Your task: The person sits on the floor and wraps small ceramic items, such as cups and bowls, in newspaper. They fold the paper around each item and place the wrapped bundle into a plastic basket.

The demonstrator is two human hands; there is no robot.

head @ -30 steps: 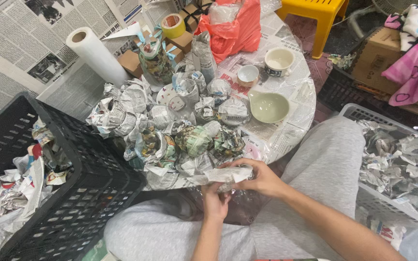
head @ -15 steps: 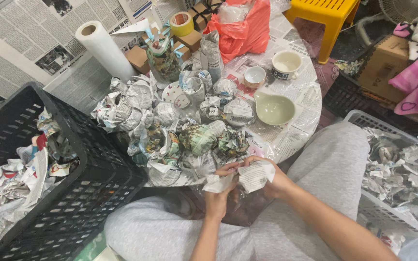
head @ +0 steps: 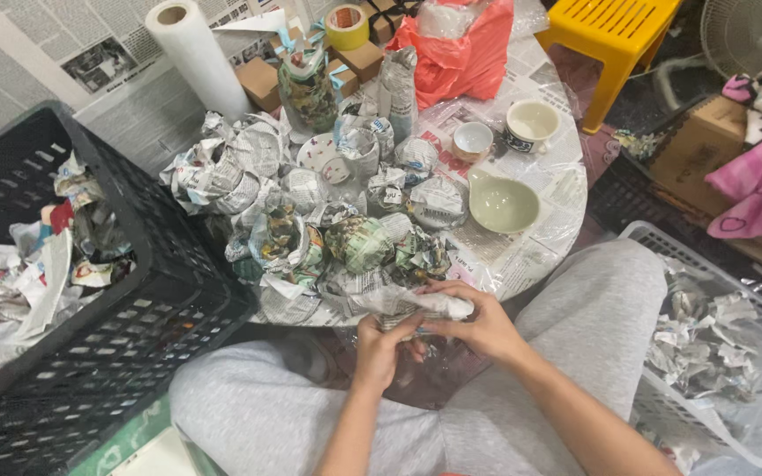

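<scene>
So you've got both hands on a newspaper-wrapped bundle (head: 416, 307) right at the near edge of the round table (head: 566, 198), about 6 o'clock from the middle of the pile. Your left hand (head: 383, 345) grips it from below, fingers curled shut around the lower end, and your right hand (head: 478, 324) comes over from 3 o'clock with its fingers pressed together on the top of the paper. What's inside the wrapping I can't tell, the paper covers it.

Just past your hands at 12 o'clock there's a whole heap of wrapped items (head: 328, 211), touching each other. Off at 1 o'clock sits a pale green bowl (head: 503, 203), unwrapped, and further back two small cups (head: 504, 132) side by side. A white paper roll (head: 196, 57) leans at 11 o'clock, with a roll of tape (head: 347, 26) near the far edge and a red plastic bag (head: 460, 53) beside it.

At 9 o'clock a black crate (head: 116, 300) holds crumpled newspaper, and at 3 o'clock a white basket (head: 734, 353) has more wrapped stuff in it. Yellow stool (head: 610, 35) way back at 1 o'clock
</scene>
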